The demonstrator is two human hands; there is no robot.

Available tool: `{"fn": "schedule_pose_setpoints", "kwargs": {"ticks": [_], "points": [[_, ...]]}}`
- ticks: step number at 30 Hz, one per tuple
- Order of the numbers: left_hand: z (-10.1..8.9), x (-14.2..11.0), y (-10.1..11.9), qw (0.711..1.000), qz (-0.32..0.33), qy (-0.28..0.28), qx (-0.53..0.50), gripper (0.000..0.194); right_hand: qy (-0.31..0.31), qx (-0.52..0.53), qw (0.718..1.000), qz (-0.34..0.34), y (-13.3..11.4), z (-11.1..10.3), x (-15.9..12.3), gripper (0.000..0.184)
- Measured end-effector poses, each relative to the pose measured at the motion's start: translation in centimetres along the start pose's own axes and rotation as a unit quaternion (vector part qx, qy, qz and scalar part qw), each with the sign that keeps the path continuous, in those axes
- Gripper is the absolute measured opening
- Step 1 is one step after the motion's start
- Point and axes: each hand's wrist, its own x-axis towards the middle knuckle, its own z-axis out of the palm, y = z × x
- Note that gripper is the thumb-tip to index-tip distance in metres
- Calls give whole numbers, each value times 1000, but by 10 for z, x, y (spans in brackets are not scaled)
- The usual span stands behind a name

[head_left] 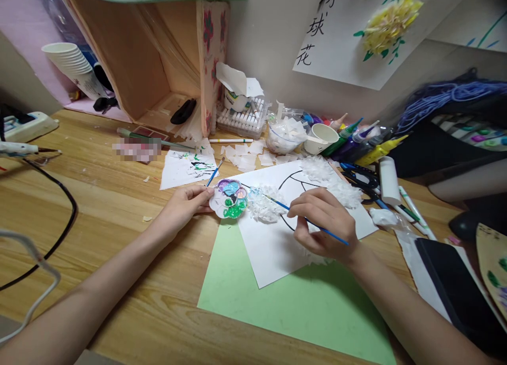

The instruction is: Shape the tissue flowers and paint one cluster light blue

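My left hand (189,202) is closed on the edge of a small flower-shaped paint palette (217,205) holding purple, blue and green paint. In my right hand (322,220) is a thin blue paintbrush (330,236), gripped like a pen. Its tip touches or hovers just over a ruffled white paper flower (264,209), which shows a pale blue tint at its upper left. That flower is on a white sheet (259,267) with black stem lines and more white paper clusters (317,169). Beneath the sheet lies green paper (237,301).
Behind are a paint-marked paper (174,169), a second brush (215,171), torn paper scraps (241,158), a plastic bowl (285,135), a paper cup (321,138) and paint bottles (376,151). Scissors (358,177) and markers (415,212) lie right. Cables (65,233) cross the left. A cardboard box (202,64) stands at the back.
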Motion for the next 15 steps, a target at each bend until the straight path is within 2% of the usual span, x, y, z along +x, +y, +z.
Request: {"fn": "schedule_pose_setpoints", "kwargs": {"ticks": [8,15], "points": [[-1,1,-1,1000,1,-3,-12,27,28,-8,1000,10,1,-3,0,27],[-2,1,-2,1000,4,-9,-16,27,1,3,1000,9,2,0,0,25]]}}
